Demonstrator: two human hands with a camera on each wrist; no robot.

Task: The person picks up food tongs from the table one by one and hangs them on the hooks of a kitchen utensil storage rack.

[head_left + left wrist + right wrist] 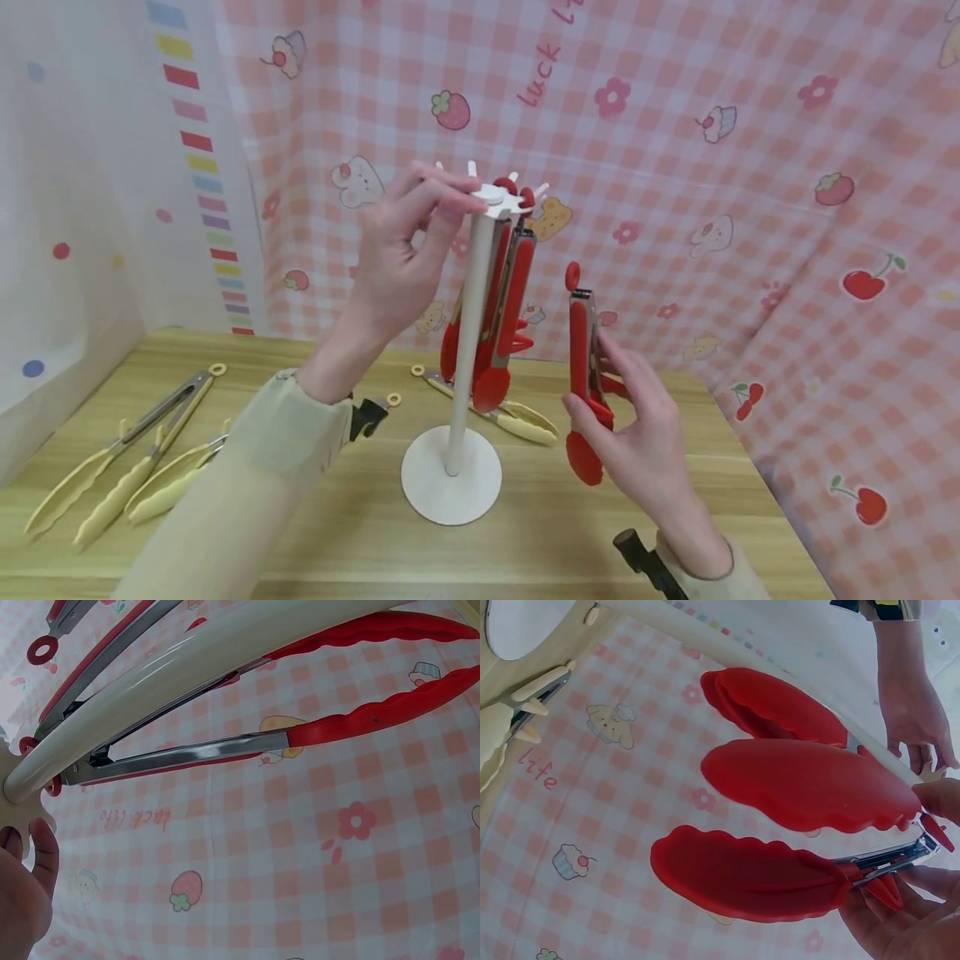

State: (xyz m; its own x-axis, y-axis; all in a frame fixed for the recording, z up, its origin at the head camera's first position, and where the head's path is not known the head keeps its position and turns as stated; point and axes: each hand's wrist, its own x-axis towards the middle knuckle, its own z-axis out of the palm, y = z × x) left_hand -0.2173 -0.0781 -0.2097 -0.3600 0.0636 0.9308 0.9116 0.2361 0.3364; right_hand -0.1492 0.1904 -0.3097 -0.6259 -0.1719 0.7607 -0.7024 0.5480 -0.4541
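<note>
The left hand [401, 246] pinched the top of a white, round-based hook stand [466, 358] while the right hand [647, 429] gripped red-and-silver metal tongs [580, 350] beside it, apparently mid-hanging, which likely next required lifting their ring [572, 276] to a hook [472, 169].

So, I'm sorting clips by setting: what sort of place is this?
Probably a staged tabletop corner rather than a working kitchen: a wood-grain table, a pink checked backdrop behind it, and a white stand with red tongs hanging from it.
</note>
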